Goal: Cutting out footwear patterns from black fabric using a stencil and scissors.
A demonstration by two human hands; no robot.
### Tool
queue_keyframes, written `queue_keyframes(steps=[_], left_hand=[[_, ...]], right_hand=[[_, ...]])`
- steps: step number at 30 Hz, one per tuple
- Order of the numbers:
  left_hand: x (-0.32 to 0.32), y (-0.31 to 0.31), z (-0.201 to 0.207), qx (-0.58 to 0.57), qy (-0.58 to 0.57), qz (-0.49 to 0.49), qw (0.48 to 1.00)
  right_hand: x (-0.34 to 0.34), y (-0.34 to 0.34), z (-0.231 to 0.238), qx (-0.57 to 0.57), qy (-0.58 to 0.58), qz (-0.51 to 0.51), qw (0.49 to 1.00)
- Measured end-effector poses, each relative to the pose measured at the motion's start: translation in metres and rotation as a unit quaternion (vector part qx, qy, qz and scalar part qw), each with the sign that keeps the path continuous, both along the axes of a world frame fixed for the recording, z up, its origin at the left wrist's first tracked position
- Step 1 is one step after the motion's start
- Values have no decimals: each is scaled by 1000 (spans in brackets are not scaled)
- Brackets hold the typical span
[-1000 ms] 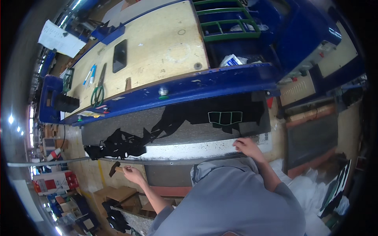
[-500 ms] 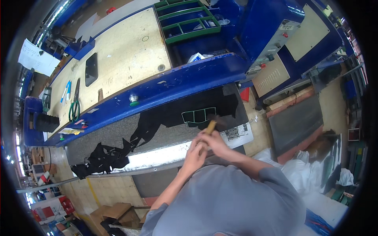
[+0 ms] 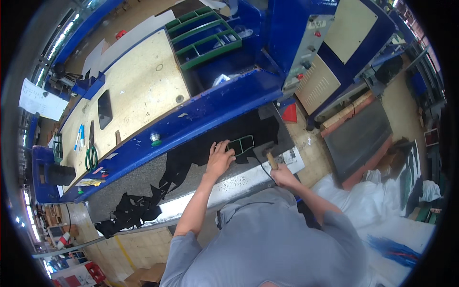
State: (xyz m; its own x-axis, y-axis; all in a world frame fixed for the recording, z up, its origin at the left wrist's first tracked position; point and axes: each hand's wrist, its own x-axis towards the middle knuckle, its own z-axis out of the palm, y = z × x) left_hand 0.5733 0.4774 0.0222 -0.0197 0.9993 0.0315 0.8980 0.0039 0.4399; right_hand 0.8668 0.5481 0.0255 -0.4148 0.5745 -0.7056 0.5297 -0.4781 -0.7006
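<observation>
Over the left end of a green-edged, frame-shaped cutting die (image 3: 241, 145) rests my left hand (image 3: 219, 160), its fingers curled about that end and hiding part of it. The die has divided compartments and lies flat on black sheet material (image 3: 201, 143). My right hand (image 3: 284, 176) is closed around the wooden handle of a dark-headed tool (image 3: 272, 160), right of the die and apart from it. The tool's head is too dark and blurred to name. A thin dark strip or cord (image 3: 264, 169) runs between the die and my right hand.
Beyond the work bed stands a blue machine beam (image 3: 201, 113) with a pale board holding a phone (image 3: 105, 110), green-handled scissors (image 3: 91, 155) and pens. Black scraps (image 3: 126, 213) pile at the left. White plastic bags (image 3: 354, 196) lie to the right.
My left hand has left the wooden handle and moved onto the die's left end. My right hand has carried the tool to the right. The view has shifted slightly.
</observation>
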Motion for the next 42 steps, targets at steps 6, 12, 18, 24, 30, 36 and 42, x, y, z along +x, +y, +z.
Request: queue_keyframes(steps=[6,12,18,24,30,36,42], left_hand=[[-7,10,7,-12,-22,-27,999],[-9,6,8,-18,-31,-35,999],[-15,14,12,-46,-38,-51,997],[-25,18,15,-80,-76,-37,993],[-37,22,27,-132,-132,-54,981],[-8,-21,34,75,-169,149,971],[42,-128,-5,19,-256,365,895]], right_hand=[[-15,3,70,266,169,-22,949],[-7,7,9,98,-10,62,993],[3,-3,28,164,65,57,983],[1,6,-2,-104,-21,33,994],[-25,-21,40,262,-81,387,881],[-55,-16,22,398,68,414,816],[-134,43,17,673,79,309,667]])
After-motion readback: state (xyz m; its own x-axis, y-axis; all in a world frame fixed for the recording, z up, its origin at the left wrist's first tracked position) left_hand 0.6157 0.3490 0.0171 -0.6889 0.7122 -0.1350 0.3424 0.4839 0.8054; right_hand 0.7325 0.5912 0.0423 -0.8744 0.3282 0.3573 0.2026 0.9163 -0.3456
